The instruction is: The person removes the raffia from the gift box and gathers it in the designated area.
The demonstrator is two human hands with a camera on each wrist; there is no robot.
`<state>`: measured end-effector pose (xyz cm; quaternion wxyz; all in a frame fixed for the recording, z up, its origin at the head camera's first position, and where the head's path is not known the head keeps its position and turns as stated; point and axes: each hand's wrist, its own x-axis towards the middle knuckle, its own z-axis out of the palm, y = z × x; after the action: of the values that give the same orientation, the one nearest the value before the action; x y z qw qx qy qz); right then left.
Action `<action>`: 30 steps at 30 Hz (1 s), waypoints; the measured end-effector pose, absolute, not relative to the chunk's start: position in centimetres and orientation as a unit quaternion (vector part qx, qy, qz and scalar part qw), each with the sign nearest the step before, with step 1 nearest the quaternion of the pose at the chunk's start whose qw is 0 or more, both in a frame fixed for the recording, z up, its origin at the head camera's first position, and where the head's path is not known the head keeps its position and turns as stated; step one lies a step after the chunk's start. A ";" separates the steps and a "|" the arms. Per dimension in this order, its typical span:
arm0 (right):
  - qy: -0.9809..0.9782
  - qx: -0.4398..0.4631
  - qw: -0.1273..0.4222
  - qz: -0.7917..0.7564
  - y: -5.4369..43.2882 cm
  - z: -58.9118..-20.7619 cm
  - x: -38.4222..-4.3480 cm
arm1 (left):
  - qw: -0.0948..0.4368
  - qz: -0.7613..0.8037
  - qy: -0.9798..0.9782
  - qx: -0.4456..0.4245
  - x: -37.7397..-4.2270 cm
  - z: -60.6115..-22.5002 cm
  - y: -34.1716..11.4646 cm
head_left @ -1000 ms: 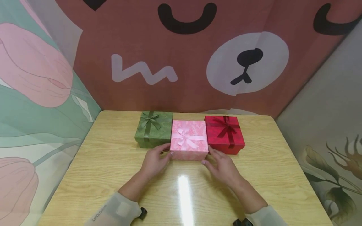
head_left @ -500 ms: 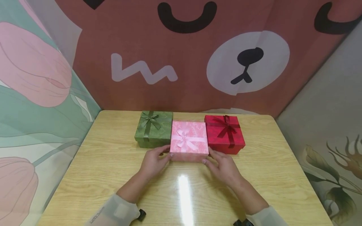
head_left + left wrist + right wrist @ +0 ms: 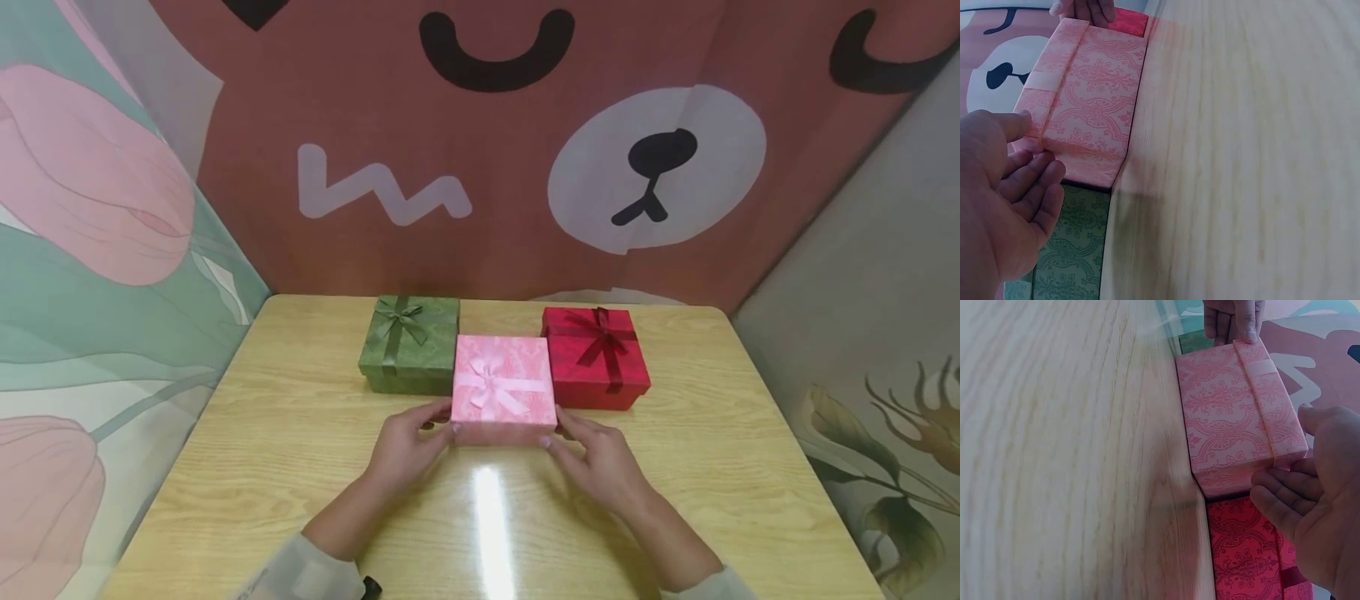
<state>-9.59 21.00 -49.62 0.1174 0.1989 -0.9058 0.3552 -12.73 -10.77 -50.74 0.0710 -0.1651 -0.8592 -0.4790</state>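
A pink patterned gift box [image 3: 517,354] with a pale pink bow sits at the middle of the table, between a green gift box [image 3: 423,357] and a red one. My left hand [image 3: 403,443] holds its near left corner, thumb at the front and fingers along the side. At the near right corner, my right hand [image 3: 603,457] holds it the same way. In the left wrist view, that thumb presses the lid edge of the pink box [image 3: 1100,94]. The right wrist view shows curled fingers of the right hand [image 3: 1329,494] against the box's side, above the red box [image 3: 1244,559].
The wooden table [image 3: 262,450] meets a wall with a bear picture [image 3: 510,250] at its back edge. The red gift box [image 3: 570,371] has a dark red bow and sits right of the pink one. Printed walls close in left and right.
Both hands have drawn the pink gift box toward the person, so it stands further forward of the green and red boxes. Those two have stayed in place.
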 end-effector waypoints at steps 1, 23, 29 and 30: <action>-0.905 0.198 0.118 0.357 21.0 -49.6 -9.4 | 0.071 -0.482 -0.857 -0.166 -12.6 -50.8 -10.8; -0.901 0.161 0.091 0.392 20.9 -49.1 -6.7 | 0.020 -0.507 -0.849 -0.150 -9.8 -50.2 -11.5; -0.893 0.165 0.099 0.407 21.0 -49.3 -6.2 | 0.009 -0.513 -0.846 -0.144 -9.2 -50.2 -11.6; -0.892 0.164 0.100 0.410 21.0 -49.3 -6.2 | 0.006 -0.512 -0.847 -0.142 -9.1 -50.2 -11.6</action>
<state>-6.16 21.03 -49.33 0.0999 0.1640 -0.8918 0.4096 -9.11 -11.65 -50.20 0.0065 -0.1424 -0.8469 -0.5123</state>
